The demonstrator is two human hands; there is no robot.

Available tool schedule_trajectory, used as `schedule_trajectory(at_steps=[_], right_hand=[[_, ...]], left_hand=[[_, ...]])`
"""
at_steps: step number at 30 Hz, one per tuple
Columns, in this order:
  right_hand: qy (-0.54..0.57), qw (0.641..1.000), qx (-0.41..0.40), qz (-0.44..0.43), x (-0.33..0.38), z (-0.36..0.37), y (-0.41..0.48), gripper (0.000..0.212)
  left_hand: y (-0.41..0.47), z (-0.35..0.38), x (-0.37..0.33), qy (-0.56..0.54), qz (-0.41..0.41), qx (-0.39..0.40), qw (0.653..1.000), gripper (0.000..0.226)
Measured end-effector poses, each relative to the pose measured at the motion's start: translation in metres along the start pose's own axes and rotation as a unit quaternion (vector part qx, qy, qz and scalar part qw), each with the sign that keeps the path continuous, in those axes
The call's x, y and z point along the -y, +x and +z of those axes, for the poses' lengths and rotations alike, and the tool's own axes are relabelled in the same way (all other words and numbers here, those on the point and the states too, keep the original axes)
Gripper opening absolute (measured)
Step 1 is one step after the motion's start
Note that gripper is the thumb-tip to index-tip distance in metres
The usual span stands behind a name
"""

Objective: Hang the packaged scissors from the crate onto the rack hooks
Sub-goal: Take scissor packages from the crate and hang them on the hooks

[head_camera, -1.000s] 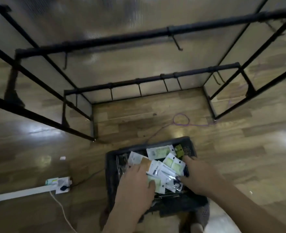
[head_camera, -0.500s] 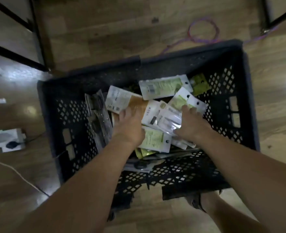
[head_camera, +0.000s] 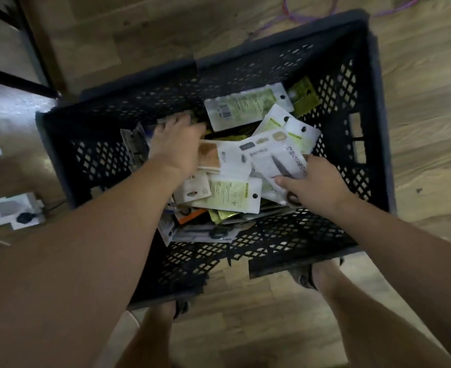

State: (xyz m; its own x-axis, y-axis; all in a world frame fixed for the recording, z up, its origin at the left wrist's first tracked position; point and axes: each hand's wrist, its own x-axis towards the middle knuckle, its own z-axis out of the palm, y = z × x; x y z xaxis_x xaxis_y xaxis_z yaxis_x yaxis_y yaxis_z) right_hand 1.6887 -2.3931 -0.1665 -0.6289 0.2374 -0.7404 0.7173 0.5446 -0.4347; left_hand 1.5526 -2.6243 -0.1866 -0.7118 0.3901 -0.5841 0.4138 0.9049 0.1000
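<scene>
Head view, looking down into a black lattice plastic crate point(head_camera: 362, 107) on a wood-plank floor. It holds a loose heap of flat white and green carded packs point(head_camera: 232, 195), overlapping at all angles.

Right hand point(head_camera: 320, 184): at the right side of the heap. The thumb is curled over the near edge of a white carded scissors pack point(head_camera: 274, 160) and the fingers are beneath it, so it is clamped on that pack. The pack lies on top of the heap, touching its neighbours. Its long axis runs near-right to far-left, with the brown handle rings at the hand and the blade tips pointing away. Which end carries the hang hole is not certain.

Left hand point(head_camera: 177, 144): at the far-left of the heap, fingers down among the packs. It is blurred, so I cannot tell whether it holds anything.

Rack: only a black metal frame bar point(head_camera: 17, 82) shows, far left. The hooks are out of view.

Judgement: the right hand is the nearer one and has the pack. The next move is to lift it clear and carry it far-left. Overlapping packs may drag along.
</scene>
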Motion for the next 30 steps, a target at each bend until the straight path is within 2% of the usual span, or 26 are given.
schedule_trajectory(at_steps=[3,5,7,9,11,13,15,18,20,21,23,24,26,28,30], right_hand=[[0.116,0.992,-0.051,0.016,0.026,-0.030,-0.051,0.008],[0.163,0.984,-0.069,0.023,0.053,-0.057,-0.089,0.008],[0.190,0.978,-0.076,0.039,0.086,-0.087,-0.132,0.003],[0.202,0.975,-0.074,0.050,0.128,-0.121,-0.181,0.006],[0.201,0.975,-0.079,0.048,0.179,-0.158,-0.234,0.009],[0.199,0.974,-0.100,0.036,0.236,-0.195,-0.294,0.014],[0.209,0.970,-0.125,0.004,0.289,-0.225,-0.356,0.016],[0.250,0.957,-0.129,-0.065,0.354,-0.250,-0.448,0.010],[0.288,0.943,-0.138,-0.094,0.384,-0.257,-0.497,0.015],[0.310,0.934,-0.144,-0.105,0.396,-0.259,-0.518,0.017],[0.357,0.913,-0.146,-0.134,0.423,-0.265,-0.556,0.023],[0.378,0.902,-0.142,-0.152,0.435,-0.269,-0.574,0.027],[0.417,0.879,-0.138,-0.185,0.453,-0.280,-0.603,0.028],[0.447,0.856,-0.125,-0.229,0.468,-0.295,-0.627,0.023],[0.468,0.834,-0.114,-0.269,0.478,-0.313,-0.644,0.022]], left_hand=[[-0.033,-0.040,-0.006,-0.088,0.015,-0.042,0.995,0.018],[-0.059,-0.076,-0.009,-0.167,0.001,-0.070,0.983,0.016],[-0.092,-0.122,-0.011,-0.305,-0.044,-0.111,0.945,0.019],[-0.134,-0.179,-0.015,-0.476,-0.118,-0.128,0.862,0.017],[-0.180,-0.244,-0.016,-0.620,-0.173,-0.120,0.756,0.012],[-0.232,-0.313,-0.012,-0.704,-0.201,-0.116,0.672,0.017],[-0.284,-0.374,-0.007,-0.757,-0.203,-0.089,0.614,0.018],[-0.358,-0.455,0.001,-0.822,-0.187,-0.035,0.536,0.024],[-0.402,-0.501,0.006,-0.857,-0.167,-0.005,0.488,0.048],[-0.424,-0.524,0.008,-0.882,-0.130,0.010,0.453,0.056],[-0.468,-0.567,0.010,-0.926,-0.034,0.023,0.375,0.048],[-0.489,-0.588,0.010,-0.937,0.001,0.019,0.349,0.043],[-0.521,-0.616,0.010,-0.941,0.034,-0.004,0.338,0.050],[-0.541,-0.635,0.013,-0.924,0.052,-0.051,0.376,0.075],[-0.556,-0.657,0.014,-0.902,0.074,-0.101,0.414,0.084]])
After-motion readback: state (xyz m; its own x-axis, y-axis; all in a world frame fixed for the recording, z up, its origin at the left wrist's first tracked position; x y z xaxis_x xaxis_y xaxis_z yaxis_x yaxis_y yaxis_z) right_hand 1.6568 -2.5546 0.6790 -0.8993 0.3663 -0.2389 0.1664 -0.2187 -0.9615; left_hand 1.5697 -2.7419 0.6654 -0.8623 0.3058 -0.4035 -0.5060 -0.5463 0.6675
